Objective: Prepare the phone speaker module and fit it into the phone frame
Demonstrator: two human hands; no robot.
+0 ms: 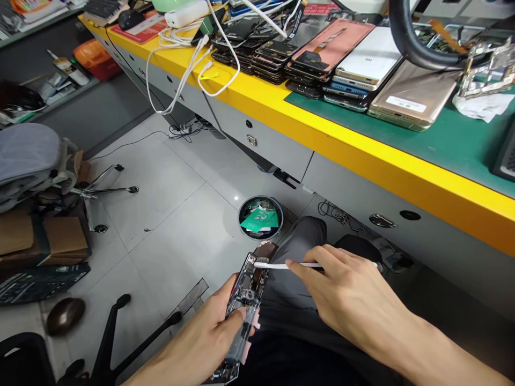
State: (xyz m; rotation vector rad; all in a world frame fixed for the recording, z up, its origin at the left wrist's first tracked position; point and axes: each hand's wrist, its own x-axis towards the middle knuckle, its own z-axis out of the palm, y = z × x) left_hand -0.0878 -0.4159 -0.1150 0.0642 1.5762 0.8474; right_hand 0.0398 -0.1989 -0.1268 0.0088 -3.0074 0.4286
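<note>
An opened smartphone (243, 292), its circuit board and battery bare, is gripped by my left hand (217, 327), the thumb lying across its middle. My right hand (341, 287) pinches the white handle of a toothbrush (277, 265). The brush head meets the upper part of the phone, over the exposed board. Pinkish tabs stick out along the phone's right edge. Both hands are above my lap, in front of grey trousers (295, 257). The lower end of the phone is partly hidden by my left hand.
A round waste bin (240, 228) with green packaging stands on the tiled floor (181, 177) beyond the phone. Along the yellow-edged workbench (298, 120) are stacked phones (370, 56) and white cables (187, 80). Chair legs (107, 343) and cardboard boxes (64, 241) are at left.
</note>
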